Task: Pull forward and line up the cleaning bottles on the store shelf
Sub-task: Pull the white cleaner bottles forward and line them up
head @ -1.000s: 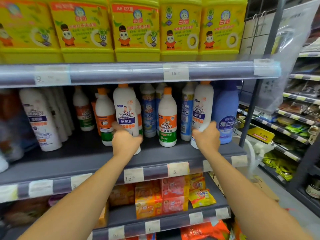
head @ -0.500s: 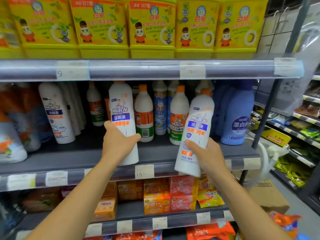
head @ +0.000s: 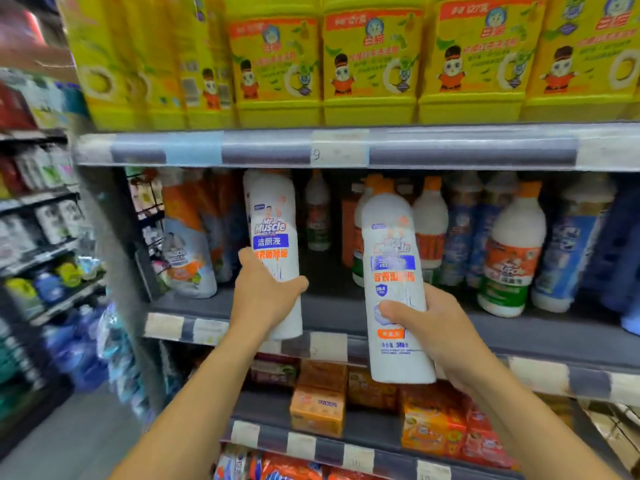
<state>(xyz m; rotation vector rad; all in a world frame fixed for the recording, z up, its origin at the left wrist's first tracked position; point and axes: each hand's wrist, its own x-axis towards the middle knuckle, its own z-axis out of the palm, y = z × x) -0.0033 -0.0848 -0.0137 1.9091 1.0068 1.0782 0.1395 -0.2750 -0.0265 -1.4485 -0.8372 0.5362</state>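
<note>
Nearest, the right hand [head: 427, 327] is wrapped around the lower half of a white toilet-cleaner bottle [head: 394, 289], thumb across the front label, fingers behind. This bottle is held out in front of the grey shelf [head: 519, 341], its base hanging below the shelf's front edge, its orange cap tilted slightly left.

A little farther in and to the left, the left hand [head: 265, 299] is closed around a second white Mr Muscle bottle [head: 273, 244], thumb on the right side of the label. That bottle stands close to upright, its base at the front lip of the shelf; whether it touches the shelf is hidden by the hand.

Farther back on the same shelf, right of the held bottles, stand an orange-capped white bottle with an orange and green label [head: 510, 251] near the front and blue-labelled bottles [head: 568, 251] behind and beside it. At the left end leans an orange and white refill pouch [head: 185, 244]. All are motion-blurred.

On the shelf above sit yellow detergent tubs [head: 367, 64] in a row. Below, near the forearms, lie orange boxes [head: 318, 407].
</note>
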